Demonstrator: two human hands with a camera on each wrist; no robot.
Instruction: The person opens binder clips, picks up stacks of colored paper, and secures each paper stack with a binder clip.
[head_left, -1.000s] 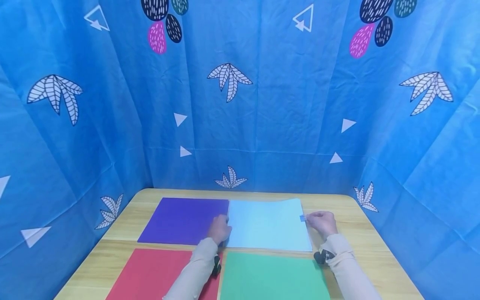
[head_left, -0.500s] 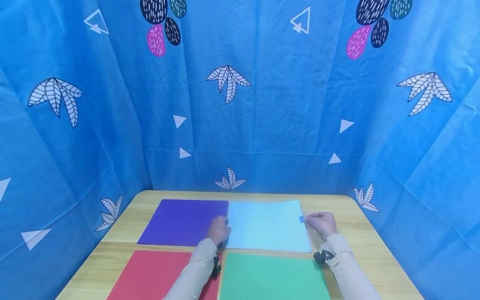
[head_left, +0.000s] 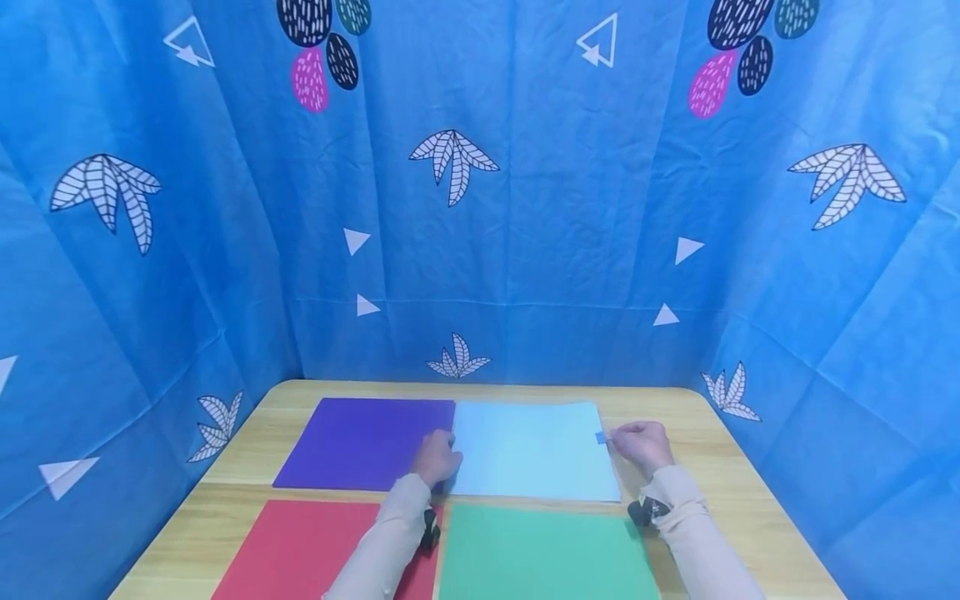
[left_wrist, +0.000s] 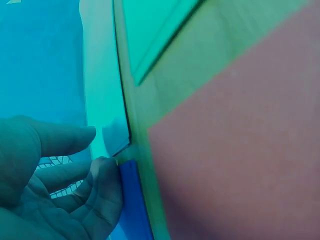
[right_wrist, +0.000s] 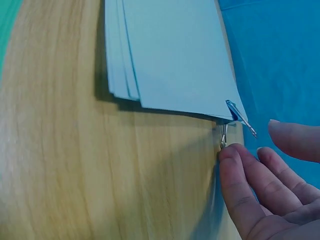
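A stack of light blue paper sheets (head_left: pixel 532 458) lies at the back of the table, right beside a purple sheet (head_left: pixel 352 442). At the stack's right edge sits a blue binder clip (right_wrist: pixel 232 111) with its two wire handles spread apart. My right hand (head_left: pixel 647 446) is at this clip: the fingertips (right_wrist: pixel 231 152) touch the lower handle, while the thumb (right_wrist: pixel 295 140) stands a little off the upper one. My left hand (head_left: pixel 437 458) rests where the purple and light blue papers meet, its thumb (left_wrist: pixel 70 139) and fingers parted beside the light blue corner.
A red sheet (head_left: pixel 300 542) lies at the front left under my left forearm, and a green sheet (head_left: pixel 543 554) at the front right. They lie on a wooden table (head_left: pixel 720 492). Patterned blue cloth (head_left: pixel 480 250) walls in the back and both sides.
The far right corner of the light blue stack, slightly lifted a second ago, now lies flatter. Both hands have stayed almost in place; the head view has shifted slightly.
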